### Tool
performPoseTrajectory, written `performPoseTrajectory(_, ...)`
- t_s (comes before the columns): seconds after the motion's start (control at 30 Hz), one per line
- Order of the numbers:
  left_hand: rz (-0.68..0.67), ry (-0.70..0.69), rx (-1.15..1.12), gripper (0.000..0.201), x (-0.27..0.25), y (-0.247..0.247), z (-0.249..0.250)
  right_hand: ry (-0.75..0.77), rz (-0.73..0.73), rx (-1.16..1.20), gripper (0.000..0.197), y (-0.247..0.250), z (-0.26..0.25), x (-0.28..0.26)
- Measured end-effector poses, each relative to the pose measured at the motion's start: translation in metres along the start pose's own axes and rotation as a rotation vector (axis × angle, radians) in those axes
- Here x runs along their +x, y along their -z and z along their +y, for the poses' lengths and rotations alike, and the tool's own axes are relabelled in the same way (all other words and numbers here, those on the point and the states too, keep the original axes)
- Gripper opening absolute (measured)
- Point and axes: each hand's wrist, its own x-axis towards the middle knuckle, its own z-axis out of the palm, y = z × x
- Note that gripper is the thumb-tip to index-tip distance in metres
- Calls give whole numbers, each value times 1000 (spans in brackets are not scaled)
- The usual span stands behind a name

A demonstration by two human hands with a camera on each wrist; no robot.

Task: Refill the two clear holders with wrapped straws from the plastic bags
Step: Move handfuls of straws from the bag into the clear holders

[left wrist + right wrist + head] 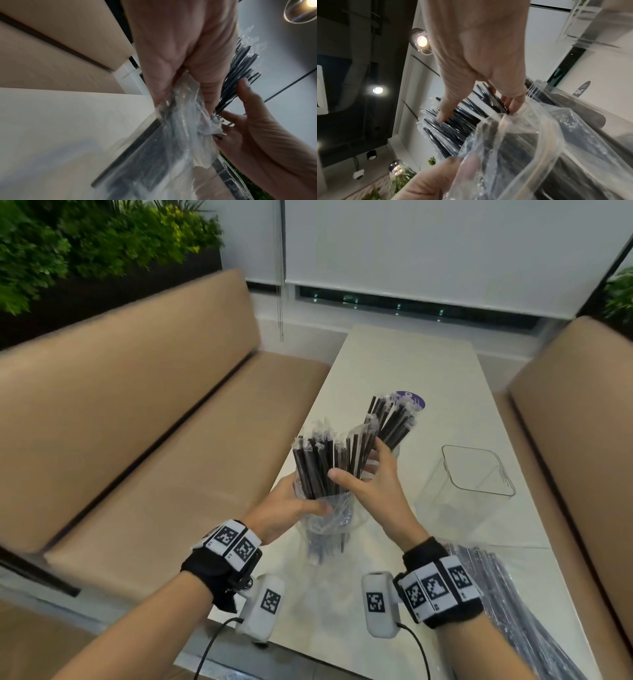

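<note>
Bag (325, 515) clear crinkly plastic; holder (479, 474) glossy; table (428, 364) smooth.

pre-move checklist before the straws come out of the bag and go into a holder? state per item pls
1. Left hand grips the plastic bag at its mouth: ok.
2. Right hand has a closed hold on the straw bundle: not ok, its fingers lie spread against it.
3. Bundle free of the bag: not ok, lower ends inside.
4. Empty holder upright, within reach: ok.
5. Far holder already stocked: ok.
6. Second bag on the table: ok; sealed or open, cannot tell.
</note>
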Motion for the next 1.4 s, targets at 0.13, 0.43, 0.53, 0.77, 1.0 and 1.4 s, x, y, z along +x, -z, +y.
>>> performPoseTrajectory(0.13, -15, -4, -7, 55, -3, -1, -4, 28, -51, -25, 66, -4, 1, -5)
performPoseTrajectory(0.43, 19, -11, 4, 57, -12, -1, -8, 127, 140, -4, 58, -3, 4, -12)
performPoseTrajectory(0.53, 20, -25, 5, 60, -14, 0, -9, 121, 102, -86, 31, -1, 6, -8)
performPoseTrajectory(0.77, 51, -27, -9, 52, -13, 4, -6, 81, 120, -9, 15, 8, -7, -3)
performPoseTrajectory(1.0, 103, 34, -14, 43, -7, 8, -7, 201, 117, 278, 22, 54, -104, 20)
performPoseTrajectory(1.4, 182, 61, -48, 44, -13, 17, -18, 436, 360, 233, 8, 67, -139, 71)
